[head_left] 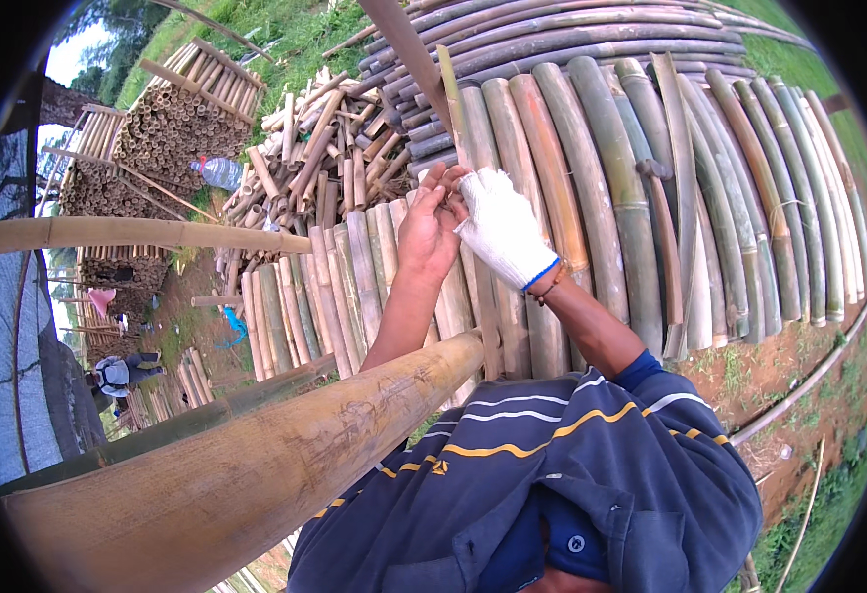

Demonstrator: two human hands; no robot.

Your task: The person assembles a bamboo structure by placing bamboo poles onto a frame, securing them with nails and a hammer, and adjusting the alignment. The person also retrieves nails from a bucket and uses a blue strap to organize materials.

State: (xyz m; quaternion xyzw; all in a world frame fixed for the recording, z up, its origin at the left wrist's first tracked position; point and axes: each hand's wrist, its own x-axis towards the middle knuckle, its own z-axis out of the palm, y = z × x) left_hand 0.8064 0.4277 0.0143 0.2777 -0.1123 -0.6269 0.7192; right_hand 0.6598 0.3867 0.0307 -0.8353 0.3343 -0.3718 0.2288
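My two hands meet in front of me above a row of cut bamboo poles (611, 198). My left hand (426, 237) is bare, palm turned partly up, its fingers curled in toward the right hand. My right hand (503, 225) wears a white knit glove with a blue cuff edge, and its fingers are bent against the left fingertips. Whatever lies between the fingertips is too small or hidden to make out. A thin split bamboo strip (450, 104) stands just beyond the fingers; whether either hand touches it, I cannot tell.
A thick bamboo pole (256, 465) slants across the near left, close to my left forearm. Another pole (137, 234) juts in from the left. Short bamboo offcuts (325, 148) lie heaped beyond, near a plastic bottle (218, 173). Another person (122, 376) is far off at left.
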